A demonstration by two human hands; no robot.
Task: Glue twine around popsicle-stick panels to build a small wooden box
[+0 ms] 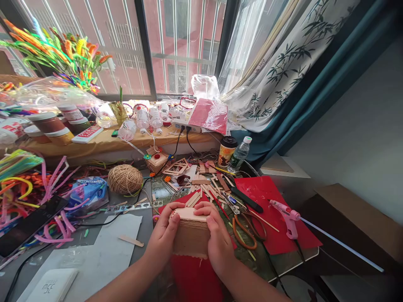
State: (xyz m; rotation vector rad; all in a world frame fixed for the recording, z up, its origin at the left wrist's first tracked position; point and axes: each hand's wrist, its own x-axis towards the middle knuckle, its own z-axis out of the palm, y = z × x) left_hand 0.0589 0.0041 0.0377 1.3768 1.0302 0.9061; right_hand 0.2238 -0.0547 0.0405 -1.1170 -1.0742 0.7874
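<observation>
Between my two hands is a small box of stacked craft sticks [191, 239], its front side flat and brownish, its top pale wood. My left hand [164, 228] wraps its left side, thumb along the near edge. My right hand [218, 237] grips the right side, with fingers over the top. Both hands are closed on the box, and its far side is hidden. Under it lies red paper [195, 277]. Just beyond, loose craft sticks [201, 188] lie scattered. To the right of my right hand are scissors [244, 233] with brown handles.
A pink glue gun [288, 218] rests on red paper [261, 188] at right. Behind stand a water bottle [239, 156] and a paper cup [227, 151]. A twine ball [125, 179], a decorated stick box [156, 160], a phone [30, 226] and pipe cleaners [59, 184] lie leftward.
</observation>
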